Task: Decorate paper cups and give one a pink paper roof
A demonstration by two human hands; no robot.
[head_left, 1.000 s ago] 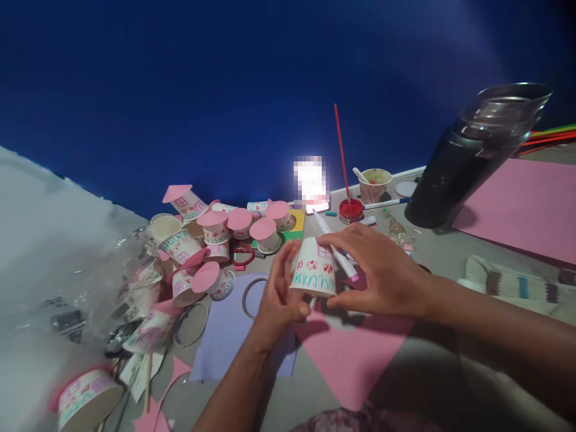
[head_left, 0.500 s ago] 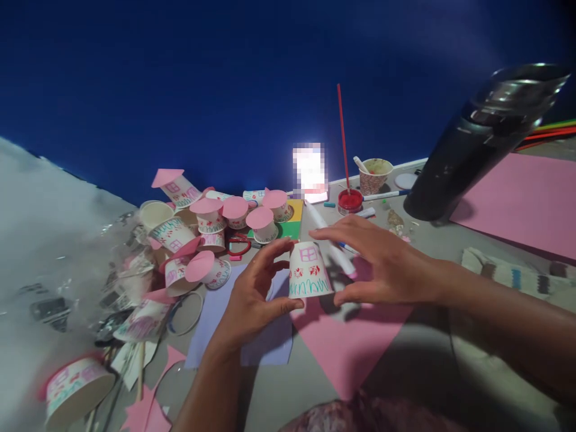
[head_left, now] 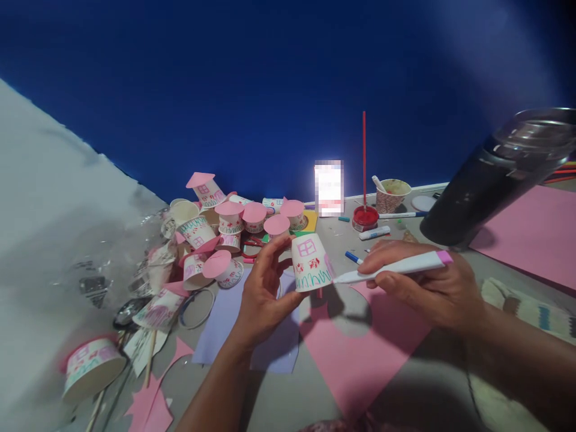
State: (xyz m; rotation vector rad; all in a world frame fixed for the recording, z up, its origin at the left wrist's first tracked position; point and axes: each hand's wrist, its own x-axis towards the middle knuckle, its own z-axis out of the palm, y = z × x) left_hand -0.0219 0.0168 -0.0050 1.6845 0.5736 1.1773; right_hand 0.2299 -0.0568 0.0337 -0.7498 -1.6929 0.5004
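My left hand (head_left: 267,294) is closed around the left side of an upside-down paper cup (head_left: 307,267). A purple window, red flower-like marks and a green zigzag line are drawn on the cup. From the right, my right hand (head_left: 427,294) grips a white marker (head_left: 398,266) with a pink end, held nearly level. The marker's pointed tip is right at the cup's lower right side; whether it touches I cannot tell. Under both hands lies a pink paper sheet (head_left: 351,372) with a round cut-out, beside a lilac sheet (head_left: 274,354).
At left are several decorated cups with pink paper roofs (head_left: 217,264) and a clear plastic bag (head_left: 99,270). Behind stand a lit phone-like screen (head_left: 329,189), a red paint pot (head_left: 365,219) with a brush, and a patterned cup (head_left: 391,195). A dark bottle (head_left: 472,186) stands right, near a cloth (head_left: 508,348).
My right hand has drawn away from the cup's side, and the marker has swung from steeply slanted to nearly level, tip at the cup. The cup has tilted slightly; the view has shifted.
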